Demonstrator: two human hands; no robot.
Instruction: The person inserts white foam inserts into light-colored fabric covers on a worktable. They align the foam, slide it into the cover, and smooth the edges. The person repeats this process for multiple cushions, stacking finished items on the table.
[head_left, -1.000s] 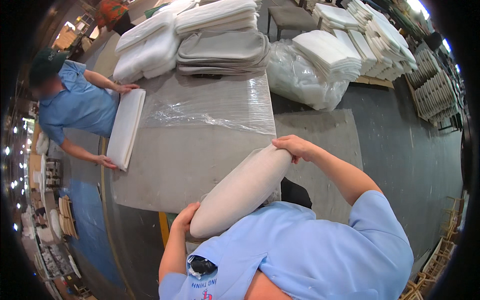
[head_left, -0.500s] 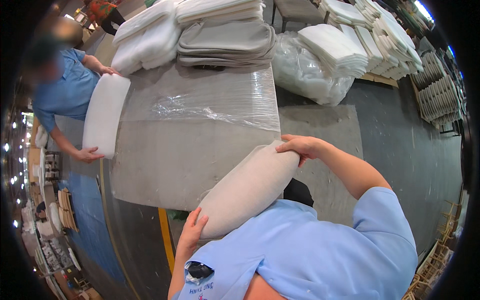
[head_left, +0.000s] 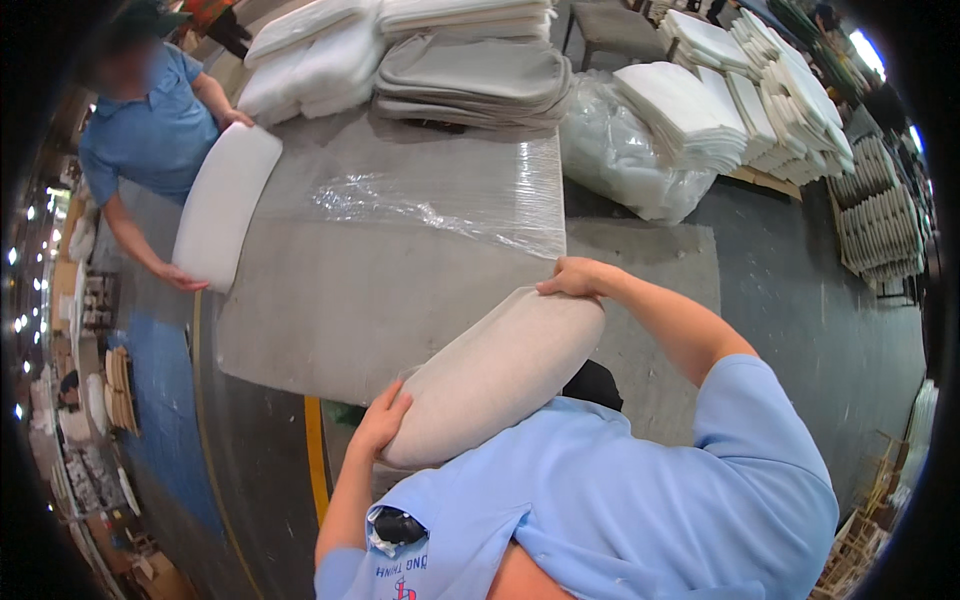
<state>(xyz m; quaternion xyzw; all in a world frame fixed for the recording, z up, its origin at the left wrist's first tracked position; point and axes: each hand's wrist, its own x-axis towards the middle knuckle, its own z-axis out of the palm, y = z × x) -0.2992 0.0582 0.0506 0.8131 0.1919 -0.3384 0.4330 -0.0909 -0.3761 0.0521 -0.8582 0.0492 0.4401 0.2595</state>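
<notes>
A light grey fabric cushion [head_left: 490, 375], long with rounded ends, is held tilted against my body at the near edge of the table. My left hand [head_left: 384, 418] grips its lower left end, fingers over the edge. At its upper right end my right hand [head_left: 578, 278] is closed on the rim, thumb on top. The cushion's far side and the fingertips behind it are hidden.
The grey-covered table [head_left: 330, 310] has clear plastic film [head_left: 430, 205] across it. Grey cushion covers [head_left: 470, 80] and white padding [head_left: 310, 65] are stacked at the back. At far left a co-worker [head_left: 150, 140] holds a white pad [head_left: 228, 205]. A plastic bag [head_left: 635, 150] stands right.
My right hand has shifted slightly left along the cushion's rim, and the cushion now shows more of its rounded shape. The co-worker's white pad has tilted a little more.
</notes>
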